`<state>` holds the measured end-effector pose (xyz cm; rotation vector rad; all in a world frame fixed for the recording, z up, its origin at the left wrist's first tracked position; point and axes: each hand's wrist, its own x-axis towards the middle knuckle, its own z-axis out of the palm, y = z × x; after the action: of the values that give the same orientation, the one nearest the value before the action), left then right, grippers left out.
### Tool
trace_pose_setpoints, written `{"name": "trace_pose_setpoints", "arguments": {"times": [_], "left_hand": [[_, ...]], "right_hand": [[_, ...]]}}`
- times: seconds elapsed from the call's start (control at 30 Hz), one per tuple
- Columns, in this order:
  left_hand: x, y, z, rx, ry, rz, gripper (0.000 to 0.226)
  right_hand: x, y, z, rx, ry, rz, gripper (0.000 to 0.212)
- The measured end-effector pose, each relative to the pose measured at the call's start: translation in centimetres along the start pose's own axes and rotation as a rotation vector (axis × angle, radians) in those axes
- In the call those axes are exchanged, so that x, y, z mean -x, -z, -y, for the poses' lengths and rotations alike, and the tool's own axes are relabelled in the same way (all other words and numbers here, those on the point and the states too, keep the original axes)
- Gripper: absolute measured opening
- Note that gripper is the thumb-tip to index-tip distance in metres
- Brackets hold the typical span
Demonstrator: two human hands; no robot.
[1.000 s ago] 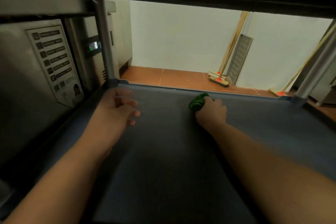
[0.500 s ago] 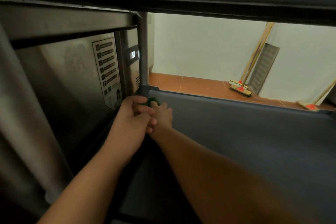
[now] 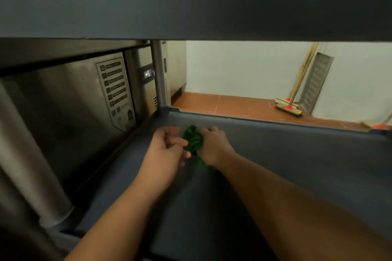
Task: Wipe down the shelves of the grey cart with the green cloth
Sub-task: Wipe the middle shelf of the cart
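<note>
Head view showed the crumpled bright green cloth (image 3: 193, 141) bunched on the flat dark grey plastic cart shelf (image 3: 297, 161), near its far left corner, just beside the round grey metal corner post (image 3: 158, 78). The right hand (image 3: 214, 146) held the cloth in a closed grip, its fingers curled over the wad. The left hand (image 3: 167, 150) touched the cloth's left side with bent fingertips; whether it truly pinched the cloth, I could not tell.

The likely risk was that so small a wad would skip the corner and the raised far rim (image 3: 275, 121), leaving dirt there. A hand could also knock the post.

The wad's long axis ran from far left to near right, its tail pointing near, under the right wrist.
</note>
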<state>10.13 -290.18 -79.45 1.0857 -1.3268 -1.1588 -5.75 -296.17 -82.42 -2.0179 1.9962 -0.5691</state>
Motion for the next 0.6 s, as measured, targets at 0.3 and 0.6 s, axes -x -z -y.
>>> {"name": "trace_pose_setpoints", "arguments": {"times": [0.3,0.6], "left_hand": [[1.7,-11.5,-0.8,-0.024,0.030,0.148,0.034],[0.2,-12.4,-2.1,0.025,0.055,0.204,0.038]], "right_hand": [[7.5,9.8,-21.9,0.082,-0.471,-0.214,0.051],[9.2,13.4,-28.6,0.224,-0.696,-0.388,0.019]]}}
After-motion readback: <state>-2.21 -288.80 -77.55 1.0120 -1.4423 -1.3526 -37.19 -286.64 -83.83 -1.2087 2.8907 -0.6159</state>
